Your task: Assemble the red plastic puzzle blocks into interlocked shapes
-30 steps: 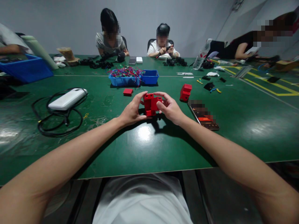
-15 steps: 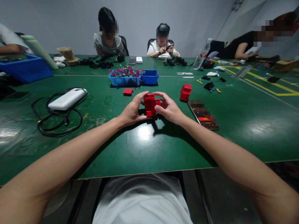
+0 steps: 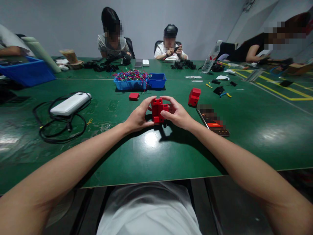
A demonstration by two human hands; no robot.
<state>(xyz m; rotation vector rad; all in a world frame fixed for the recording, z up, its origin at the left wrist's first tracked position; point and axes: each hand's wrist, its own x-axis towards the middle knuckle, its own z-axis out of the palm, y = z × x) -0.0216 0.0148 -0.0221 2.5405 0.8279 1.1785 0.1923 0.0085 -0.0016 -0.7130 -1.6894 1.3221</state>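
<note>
Between my two hands, a red block-like part (image 3: 157,111) with small holes is held just over the green table (image 3: 117,156). My left hand (image 3: 140,114) grips its left side, thumb low and index finger at the top corner. On the other side, my right hand (image 3: 177,114) curls round the part, its thumb pressed on the front face. A small flat red piece (image 3: 134,96) lies beyond my left hand. Another red block (image 3: 194,97) stands beyond my right hand, near a phone (image 3: 212,122) with a lit screen.
A white power bank (image 3: 70,103) with a coiled black cable lies at the left. Blue bins (image 3: 132,85), one full of coloured wires, stand mid-table. A plastic bottle (image 3: 211,58) and small tools are at the back right. Several people sit around the table.
The red part and both hands have shifted very slightly to the right. My grip on it looks the same.
</note>
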